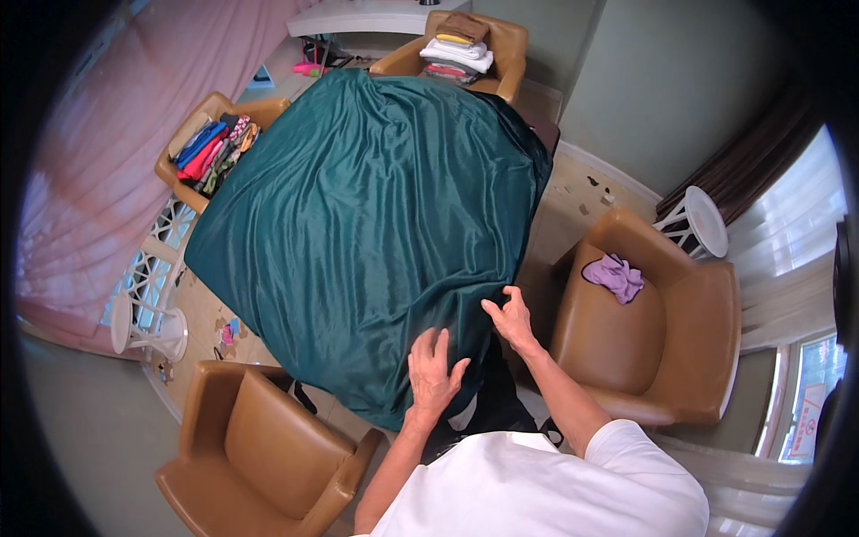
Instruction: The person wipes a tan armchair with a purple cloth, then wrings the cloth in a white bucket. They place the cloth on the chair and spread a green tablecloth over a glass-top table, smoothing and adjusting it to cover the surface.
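Note:
A large, shiny dark green cloth (376,201) lies spread in front of me, with long wrinkles across it. It covers most of a table whose dark corner shows at the far right. My left hand (433,376) hovers over or touches the near part of the cloth, fingers apart and slightly blurred, holding nothing. At the cloth's right edge is my right hand (511,319), its thumb and forefinger apart. A fold of the cloth runs up to its fingertips; whether they pinch the fabric is hidden.
Brown armchairs stand around: one near left (288,443), one right (617,335) holding a purple cloth (616,276). Folded clothes (211,151) fill the left chair; a folded stack (458,50) sits on the far one. White stools (704,221) and scraps (228,332) are nearby.

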Demonstrator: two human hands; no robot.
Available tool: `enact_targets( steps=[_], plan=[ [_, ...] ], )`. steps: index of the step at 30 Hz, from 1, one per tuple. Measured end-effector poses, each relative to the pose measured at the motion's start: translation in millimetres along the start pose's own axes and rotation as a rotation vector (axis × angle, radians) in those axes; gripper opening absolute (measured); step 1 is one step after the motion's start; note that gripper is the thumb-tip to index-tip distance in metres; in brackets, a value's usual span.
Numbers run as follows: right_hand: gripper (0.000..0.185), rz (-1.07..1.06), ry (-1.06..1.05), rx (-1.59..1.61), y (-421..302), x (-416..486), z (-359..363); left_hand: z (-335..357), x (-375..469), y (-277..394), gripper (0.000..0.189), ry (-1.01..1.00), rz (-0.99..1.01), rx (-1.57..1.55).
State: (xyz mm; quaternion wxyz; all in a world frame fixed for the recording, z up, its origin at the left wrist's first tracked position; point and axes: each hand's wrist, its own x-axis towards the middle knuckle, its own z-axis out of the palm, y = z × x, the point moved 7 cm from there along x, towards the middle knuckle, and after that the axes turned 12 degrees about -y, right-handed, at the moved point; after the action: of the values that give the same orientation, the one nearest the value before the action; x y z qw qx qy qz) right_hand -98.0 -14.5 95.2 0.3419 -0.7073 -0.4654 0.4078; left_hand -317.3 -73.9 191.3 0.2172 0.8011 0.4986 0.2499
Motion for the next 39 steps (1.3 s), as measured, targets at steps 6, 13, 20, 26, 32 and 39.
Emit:
enact_targets(
  steps=[6,13,20,26,32,39],
  plan=[
    [0.018,0.035,-0.321,0.143,4.3,45.2,-8.1,25.8,64.8,17.3,0.068,-0.035,-0.033,0.096],
    [0.036,-0.018,-0.042,0.145,-4.6,110.3,-67.7,72.0,111.7,7.4,0.049,-0.195,-0.192,0.146],
    [0.026,-0.034,-0.258,-0.008,0.1,150.5,-76.9,64.8,114.9,2.7,0.012,-0.089,-0.331,-0.131],
    [0.023,-0.081,-0.285,0.040,-20.5,151.6,-82.2,63.8,100.8,-8.7,0.008,-0.169,-0.592,-0.736],
    [0.025,-0.272,-0.390,-0.017,-97.7,139.5,-62.9,-18.6,90.1,-38.8,0.006,0.222,-0.564,-1.038],
    [0.020,-0.254,-0.656,0.046,-126.5,107.7,-6.7,-45.1,-47.5,-173.9,0.016,0.922,-0.978,-0.734]
  ],
)
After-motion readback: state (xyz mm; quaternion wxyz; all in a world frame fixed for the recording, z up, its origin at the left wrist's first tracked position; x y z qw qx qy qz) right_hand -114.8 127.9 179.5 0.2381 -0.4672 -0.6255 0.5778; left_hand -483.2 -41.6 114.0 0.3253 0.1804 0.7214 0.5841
